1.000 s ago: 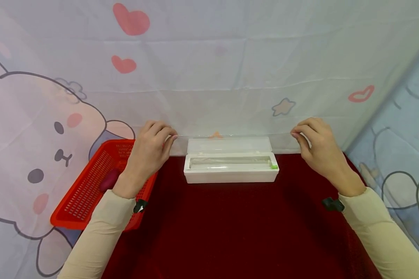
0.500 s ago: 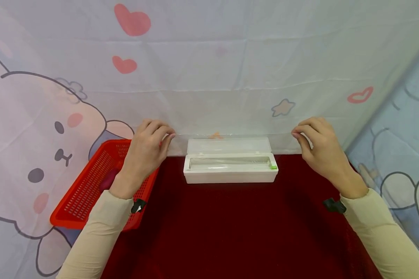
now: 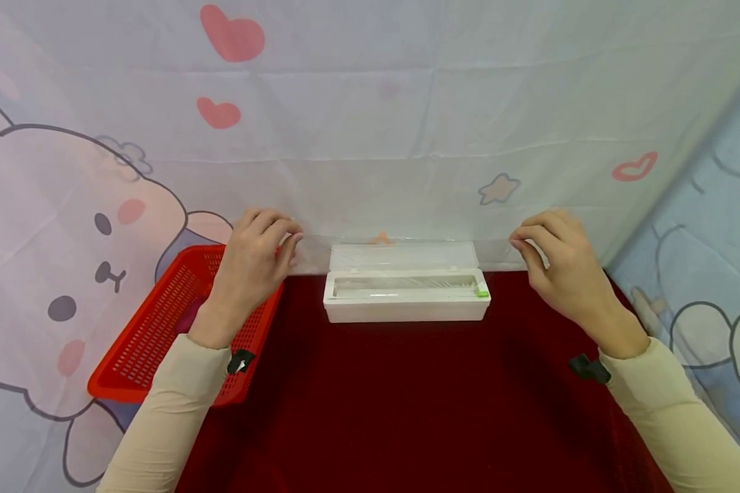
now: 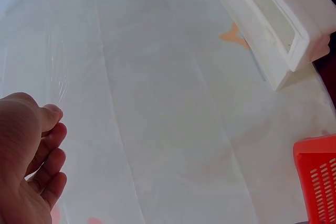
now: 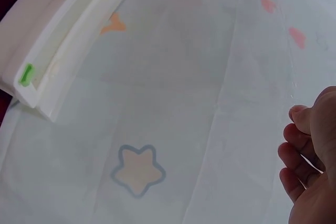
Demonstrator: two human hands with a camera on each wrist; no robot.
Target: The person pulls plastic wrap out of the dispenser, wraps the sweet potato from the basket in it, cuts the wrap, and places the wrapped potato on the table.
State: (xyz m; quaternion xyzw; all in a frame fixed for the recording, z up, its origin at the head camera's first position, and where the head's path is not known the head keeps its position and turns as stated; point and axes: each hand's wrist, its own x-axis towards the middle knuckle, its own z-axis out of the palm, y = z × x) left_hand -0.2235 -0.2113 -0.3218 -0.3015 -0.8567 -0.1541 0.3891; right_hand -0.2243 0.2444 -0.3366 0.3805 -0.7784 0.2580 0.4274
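Clear cling film stretches between the two hands, its top edge a thin bright line in the head view. My left hand pinches one corner between thumb and forefinger; my right hand pinches the other. Between and below them stands a white cling film box with its lid raised at the back. A long opening runs along its top, with film across it and a green slide cutter at the right end. In the right wrist view, the right hand's other fingers curl loosely below the pinch.
A red plastic basket stands on the left, partly behind the left forearm, with a purple item inside. Dark red cloth covers the table. A printed curtain hangs close behind the box.
The left hand has shifted slightly left, away from the box. The right hand stays nearly in place, and the film remains stretched between them.
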